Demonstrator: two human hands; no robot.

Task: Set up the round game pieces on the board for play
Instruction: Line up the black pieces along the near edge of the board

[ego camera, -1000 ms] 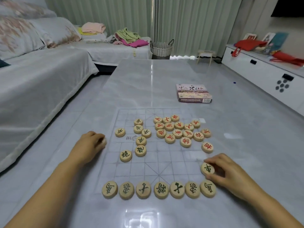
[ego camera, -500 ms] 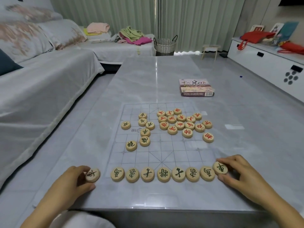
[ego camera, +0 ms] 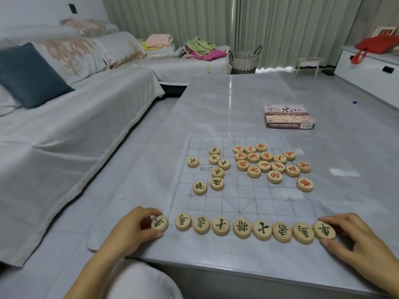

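Note:
A clear plastic board (ego camera: 254, 197) with a printed grid lies on the grey table. Along its near edge runs a row of several round wooden pieces with black characters (ego camera: 241, 228). My left hand (ego camera: 133, 229) pinches the black-marked piece at the row's left end (ego camera: 159, 223) between thumb and fingers. My right hand (ego camera: 354, 236) pinches the piece at the right end (ego camera: 324, 229). Several more black pieces (ego camera: 217, 169) sit loose at the board's middle left. A cluster of red-marked pieces (ego camera: 272, 164) lies at the far right of the board.
The game's box (ego camera: 288, 116) lies on the table beyond the board. A sofa covered in white cloth (ego camera: 64, 134) runs along the left. The table's near edge (ego camera: 237, 270) is just below the row of pieces. A white cabinet (ego camera: 371, 70) stands far right.
Both hands carried one black piece each down to the near row: the left to the row's left end, the right to its right end. The camera has shifted back and left.

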